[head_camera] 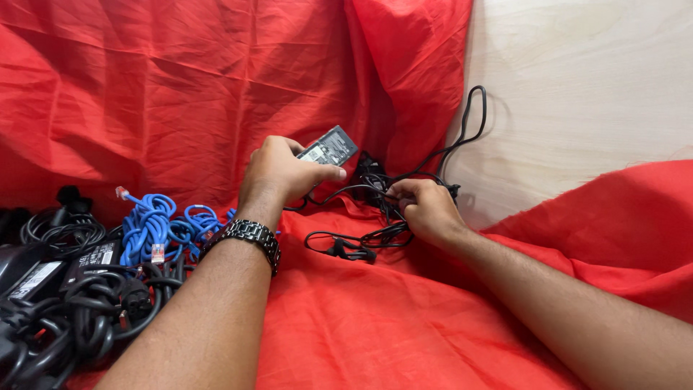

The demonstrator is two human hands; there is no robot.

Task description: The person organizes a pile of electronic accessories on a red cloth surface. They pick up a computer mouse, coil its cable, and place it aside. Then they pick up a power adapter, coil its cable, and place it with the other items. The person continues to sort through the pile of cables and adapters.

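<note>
Your left hand (278, 173) grips the power adapter (328, 147); right hand (426, 206) fingers pinch tangled black cable (375, 235), which could snag if tugged.

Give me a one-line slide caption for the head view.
Left hand lifts a black power adapter while right hand grips its tangled black cable over red cloth.

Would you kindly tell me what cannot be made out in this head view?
- Power adapter: its near end, hidden in the left hand.
- Black cable: the stretch the right hand grips, covered by its fingers.
- Black cable pile: cut off by the left and bottom edges.
- Adapter label: too small to read.
</note>
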